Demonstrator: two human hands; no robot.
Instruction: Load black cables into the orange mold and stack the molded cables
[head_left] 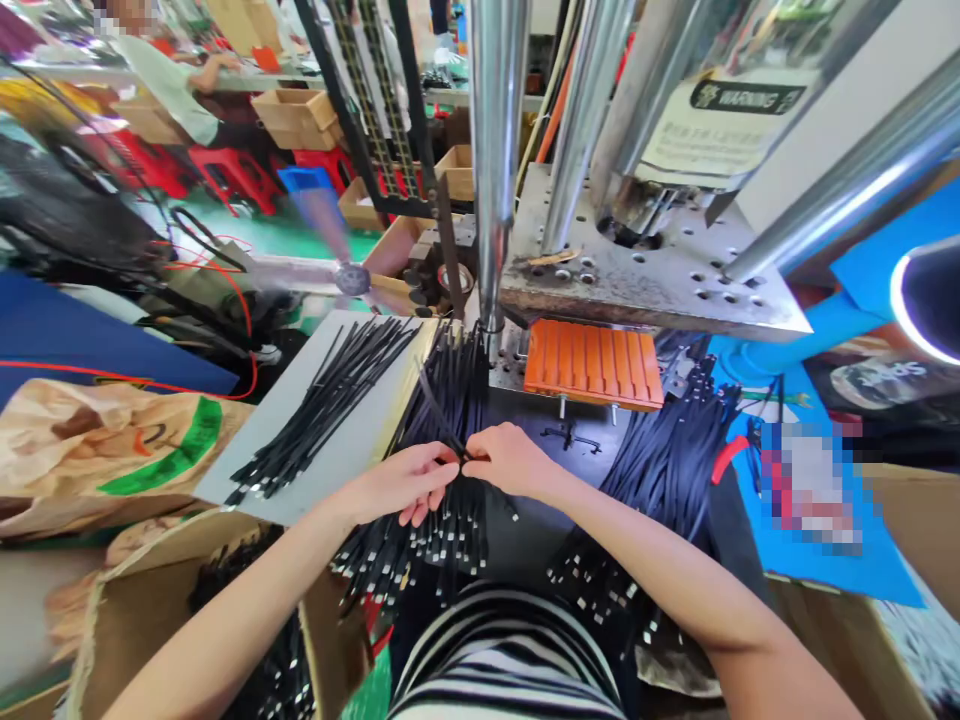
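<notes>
My left hand (409,483) and my right hand (504,460) meet at the centre, fingers pinched round thin black cables. The held cables extend up and away from the fingertips. Beneath and beyond my hands lies a thick pile of black cables (456,385) with silvery ends toward me. On a pale board (341,420) at the left rests a looser bundle of black cables (330,395). Another large bundle (660,465) lies right of my right forearm. An orange ribbed block (592,362) sits under the machine's metal plate (645,275).
Metal columns (491,150) rise behind the cables. An open cardboard box (142,610) stands at lower left, and a fan (351,278) beyond the board. Pliers (729,457) lie on a blue surface (780,510) at right. A person (161,85) sits at the back left.
</notes>
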